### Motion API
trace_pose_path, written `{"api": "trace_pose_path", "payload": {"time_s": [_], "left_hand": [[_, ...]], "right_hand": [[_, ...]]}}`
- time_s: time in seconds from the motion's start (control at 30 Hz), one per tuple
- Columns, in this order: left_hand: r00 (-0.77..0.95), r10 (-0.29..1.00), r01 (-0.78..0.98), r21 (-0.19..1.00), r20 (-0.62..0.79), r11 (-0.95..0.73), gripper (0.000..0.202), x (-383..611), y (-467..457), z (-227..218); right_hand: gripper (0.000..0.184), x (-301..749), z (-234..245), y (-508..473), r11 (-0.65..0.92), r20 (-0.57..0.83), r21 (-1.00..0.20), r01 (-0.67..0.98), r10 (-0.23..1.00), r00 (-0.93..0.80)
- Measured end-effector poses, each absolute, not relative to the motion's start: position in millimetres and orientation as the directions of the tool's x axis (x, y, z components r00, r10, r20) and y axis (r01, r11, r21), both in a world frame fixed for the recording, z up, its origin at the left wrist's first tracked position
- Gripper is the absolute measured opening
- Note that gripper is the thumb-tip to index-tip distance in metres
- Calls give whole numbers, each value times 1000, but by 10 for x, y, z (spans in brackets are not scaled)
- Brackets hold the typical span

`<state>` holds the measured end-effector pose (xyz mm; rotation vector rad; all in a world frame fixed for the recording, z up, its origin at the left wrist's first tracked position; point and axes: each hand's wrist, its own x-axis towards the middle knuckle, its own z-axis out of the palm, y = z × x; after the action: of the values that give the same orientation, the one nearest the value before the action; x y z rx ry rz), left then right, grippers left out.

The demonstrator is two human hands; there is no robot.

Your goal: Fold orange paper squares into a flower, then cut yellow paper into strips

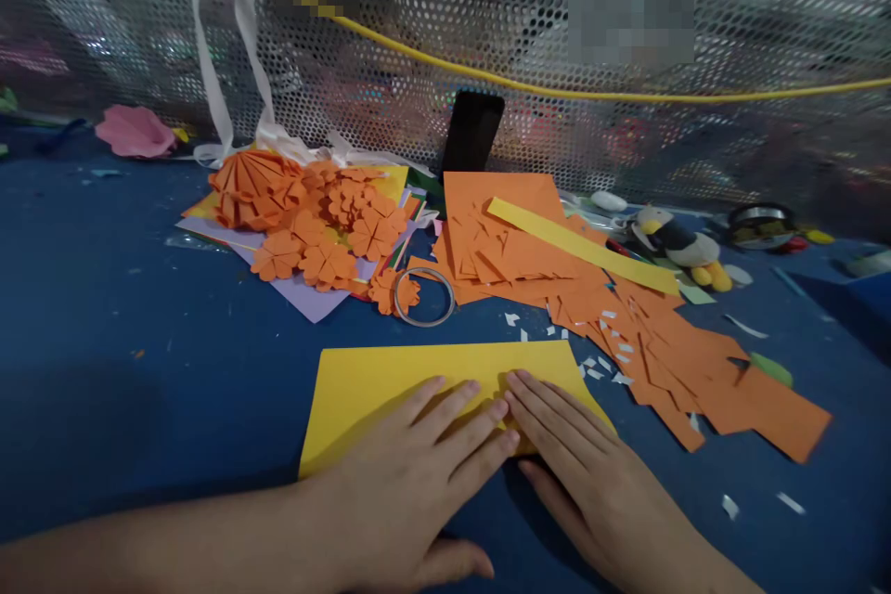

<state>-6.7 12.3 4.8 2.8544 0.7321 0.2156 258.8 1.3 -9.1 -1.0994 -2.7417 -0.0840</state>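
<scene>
A sheet of yellow paper (pixel 390 380) lies on the blue table directly in front of me; whether it is folded I cannot tell. My left hand (pixel 418 464) rests flat across its near middle, fingers spread and thumb stretched out over the table. Beside it, my right hand (pixel 585 473) lies on the right part of the sheet with straight fingers close together. The fingertips of both hands almost meet near the paper's middle. Neither hand grips anything.
Behind the sheet are orange paper flowers (pixel 327 232) on coloured paper, a roll of tape (pixel 424 297) and orange paper pieces (pixel 647 334) topped by a yellow strip (pixel 585 246). A phone (pixel 473 130) leans on the mesh. A plush toy (pixel 678 241) and white scraps (pixel 605 367) lie right.
</scene>
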Motion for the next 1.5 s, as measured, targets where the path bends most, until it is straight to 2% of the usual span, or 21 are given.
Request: {"api": "trace_pose_path", "payload": {"time_s": [0.47,0.7,1.0,1.27,1.5], "left_hand": [[854,506,476,211,121,-854,76,-80,158,30],[858,503,473,224,102,-852,75,-76,169,41],[856,508,476,235,98,-847,75,-81,168,33],[858,507,470,273,83,-839,74,-89,155,22],[857,512,476,299,51,-827,73,-80,166,21]], "right_hand": [[68,2568,-98,37,714,228,-52,699,690,-687],[68,2568,-106,42,718,231,-25,696,682,-694],[69,2557,-104,44,712,240,-74,698,692,-681],[70,2588,-112,19,706,181,-44,707,702,-689],[71,2582,-101,26,703,175,-71,708,707,-685]]}}
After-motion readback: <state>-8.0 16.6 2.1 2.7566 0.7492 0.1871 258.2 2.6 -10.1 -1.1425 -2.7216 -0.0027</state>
